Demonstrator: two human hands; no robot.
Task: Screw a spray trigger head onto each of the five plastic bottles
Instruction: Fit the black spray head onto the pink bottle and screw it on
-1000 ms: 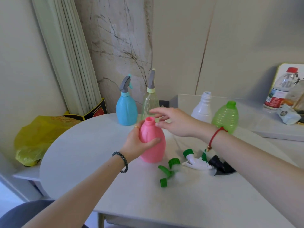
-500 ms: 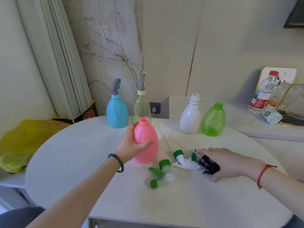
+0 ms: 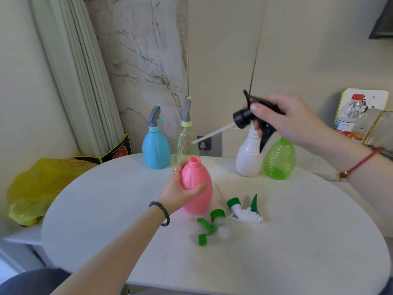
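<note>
Head view: left hand (image 3: pixel 180 190), fingers wrapped round the pink bottle (image 3: pixel 197 186), steadies it upright at table centre, neck open, while right hand (image 3: pixel 289 122) pinches the black trigger head (image 3: pixel 253 116) above-right, dip tube (image 3: pixel 212 133) angled toward that neck for insertion.

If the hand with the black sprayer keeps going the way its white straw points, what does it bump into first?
Probably the clear yellowish bottle: the right hand aims the black sprayer and its straw down-left at it, above the pink bottle. Depth is unclear.

bg: marble wall (image 3: pixel 146 60) | curtain (image 3: pixel 78 81) (pleated, left) | round white table (image 3: pixel 297 262)
</note>
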